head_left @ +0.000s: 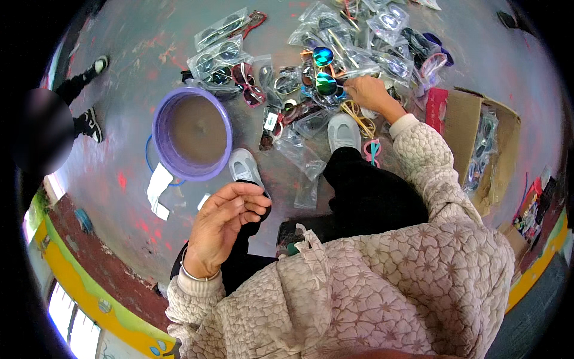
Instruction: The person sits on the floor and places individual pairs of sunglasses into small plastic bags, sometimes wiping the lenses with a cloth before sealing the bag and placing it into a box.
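Note:
My right hand reaches out over a heap of eyewear on the floor. Its fingers are closed at the side of a pair of sunglasses with round blue-green mirrored lenses and orange trim. Just below that hand lie yellow-framed glasses, and pink glasses rest near my shoe. Around them are many glasses in clear plastic sleeves, along with dark red sunglasses. My left hand is raised above my knee, its fingers loosely bent and apart, with nothing visible in them.
A purple basin of murky water stands left of the heap, with a white cloth or paper beside it. On the right is an open cardboard box with bagged glasses inside. Another person's feet show at the far left.

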